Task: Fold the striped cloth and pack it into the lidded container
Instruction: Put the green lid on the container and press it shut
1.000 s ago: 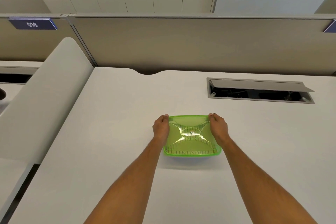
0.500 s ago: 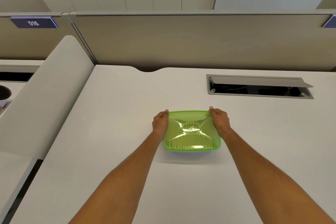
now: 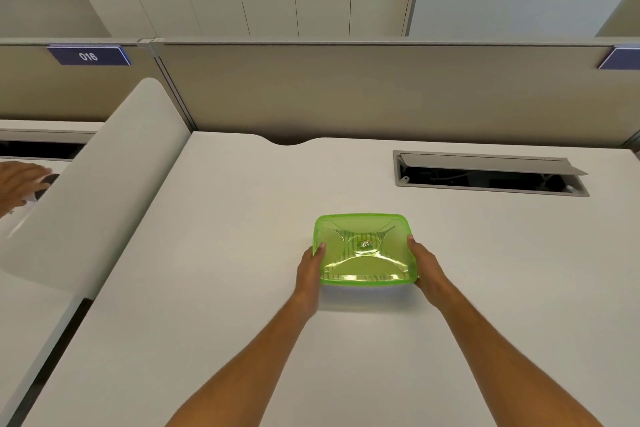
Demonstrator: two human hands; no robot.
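Container (image 3: 363,250) (lid on) lies crosswise — left hand (image 3: 310,269), right hand (image 3: 424,265) flanking.

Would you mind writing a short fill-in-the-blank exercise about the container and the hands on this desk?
1. The translucent lid of the rectangular plastic container is coloured ____.
2. Seen through the lid, the folded cloth has a ____ pattern.
3. The left hand and the right hand touch the container's left and right ____.
4. The blue sign on the partition reads ____.

Missing words: green; striped; sides; 016
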